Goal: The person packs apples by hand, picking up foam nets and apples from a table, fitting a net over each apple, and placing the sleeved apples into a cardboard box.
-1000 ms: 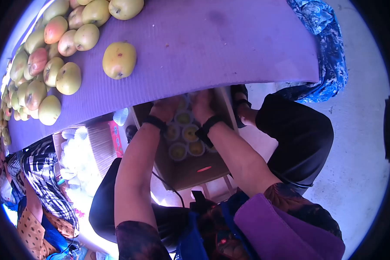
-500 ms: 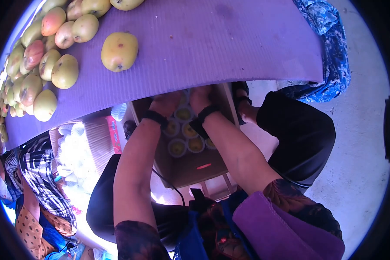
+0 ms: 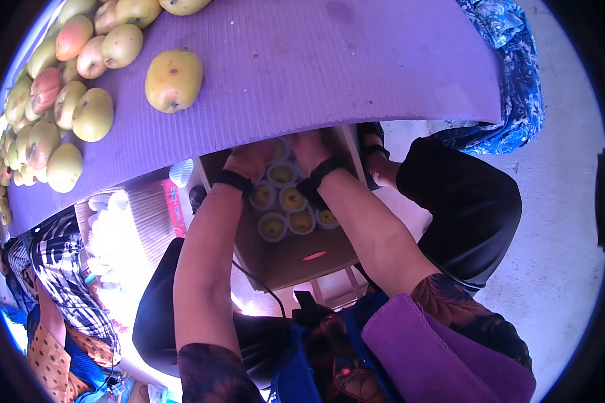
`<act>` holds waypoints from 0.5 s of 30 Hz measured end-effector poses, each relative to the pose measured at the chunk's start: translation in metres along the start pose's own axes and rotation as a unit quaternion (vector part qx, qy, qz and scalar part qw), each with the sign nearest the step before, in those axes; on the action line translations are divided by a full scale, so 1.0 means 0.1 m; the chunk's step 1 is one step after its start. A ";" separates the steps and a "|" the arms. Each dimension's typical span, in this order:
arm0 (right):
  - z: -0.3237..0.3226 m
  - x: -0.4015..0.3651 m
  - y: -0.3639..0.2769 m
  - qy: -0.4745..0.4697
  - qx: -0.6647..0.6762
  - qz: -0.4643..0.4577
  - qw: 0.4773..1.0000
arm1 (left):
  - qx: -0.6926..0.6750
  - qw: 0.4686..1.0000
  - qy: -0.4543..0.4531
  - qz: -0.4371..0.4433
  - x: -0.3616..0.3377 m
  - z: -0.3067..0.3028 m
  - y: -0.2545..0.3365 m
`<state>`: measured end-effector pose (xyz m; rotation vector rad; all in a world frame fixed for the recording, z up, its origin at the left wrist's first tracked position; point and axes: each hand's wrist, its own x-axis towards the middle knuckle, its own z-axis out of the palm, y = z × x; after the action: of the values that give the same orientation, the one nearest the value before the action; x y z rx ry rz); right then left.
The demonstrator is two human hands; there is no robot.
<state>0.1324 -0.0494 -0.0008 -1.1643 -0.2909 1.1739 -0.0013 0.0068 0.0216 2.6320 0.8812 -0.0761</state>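
Both of my hands reach into a cardboard box (image 3: pixel 282 265) between my knees, its far part covered by the table edge. Inside it, several yellow-green apples (image 3: pixel 292 199) sit in white foam net sleeves (image 3: pixel 272 239). My left hand (image 3: pixel 251 160) is at the box's left side, beside the sleeved apples. Over the right side is my right hand (image 3: pixel 308 152), close to the farther apples. The table edge and shadow hide the fingers of both hands, so what they hold does not show. Each wrist wears a black band.
A table with a purple corrugated cover (image 3: pixel 302 67) overhangs the box. Loose apples (image 3: pixel 93 114) are heaped at its left, with a single apple (image 3: pixel 174 80) apart. A carton of white foam sleeves (image 3: pixel 117 235) stands left, near another person's patterned clothing (image 3: pixel 74 275). Blue cloth (image 3: pixel 511 80) hangs at right.
The view has shifted slightly, so the table apples appear a little farther left. My left hand has moved slightly left and shows a bit more. Both hands remain in the box.
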 end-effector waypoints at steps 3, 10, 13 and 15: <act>-0.01 0.12 0.14 0.048 -0.134 -0.169 0.975 | 0.043 0.998 -0.007 -0.035 0.02 -0.09 0.13; 0.11 0.04 0.04 0.096 0.115 -0.047 0.988 | 0.042 0.999 0.007 0.010 -0.01 -0.12 0.10; -0.02 0.10 0.24 0.097 -0.026 -0.129 0.987 | 0.033 0.998 -0.042 -0.015 0.01 -0.22 0.14; -0.07 0.19 0.31 0.105 -0.144 -0.176 0.968 | 0.027 0.997 -0.066 -0.030 0.02 -0.27 0.17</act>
<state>0.1282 -0.0396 -0.0361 -1.4111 -0.4962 0.7035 0.0085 0.0046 0.0520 2.6158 0.9243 -0.2895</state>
